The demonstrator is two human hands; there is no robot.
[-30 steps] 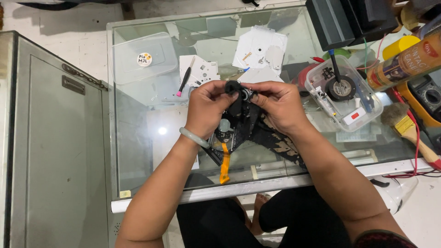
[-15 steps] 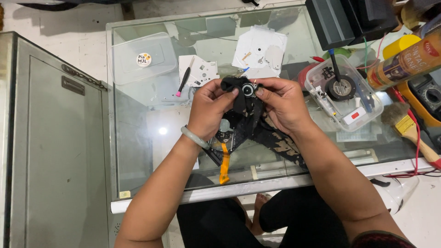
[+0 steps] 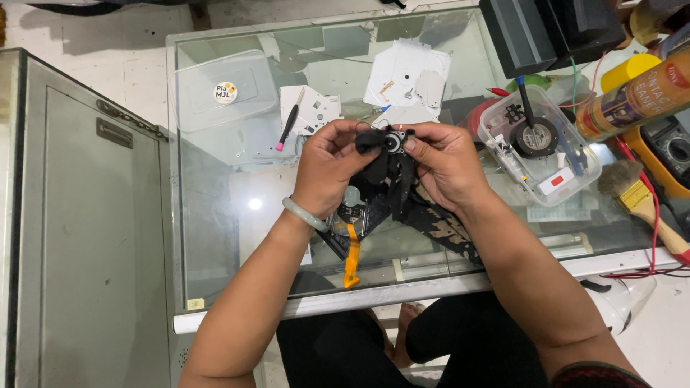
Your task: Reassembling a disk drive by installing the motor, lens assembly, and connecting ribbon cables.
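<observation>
Surface: glass-topped table (image 3: 215,237), cluttered with parts at its far side, set on a pale floor with a grey metal cabinet (image 3: 79,215) at the left.
Grip: a small black mechanism (image 3: 390,141) with a round silvery lens-like centre is pinched between both hands above the glass; left hand (image 3: 332,167) is closed on its left end, right hand (image 3: 444,164) on its right end, thumbs pressed at the top.
Position: the mechanism is held over the middle of the table, just above a dark assembly (image 3: 374,205) from which an orange ribbon cable (image 3: 351,257) trails toward the near edge.
Progress: judged as mid-way through disassembly or inspection; loose white plates (image 3: 406,79) already lie at the far side, while the held piece appears not yet separated into parts.
Nearby, left: a pink-tipped tool (image 3: 287,128) rests on a white plate, a clear lid (image 3: 219,90) beyond it.
Nearby, right: a clear plastic tub (image 3: 575,179) holds small parts; a brush (image 3: 640,201) and a spray can (image 3: 632,97) lie further right.
</observation>
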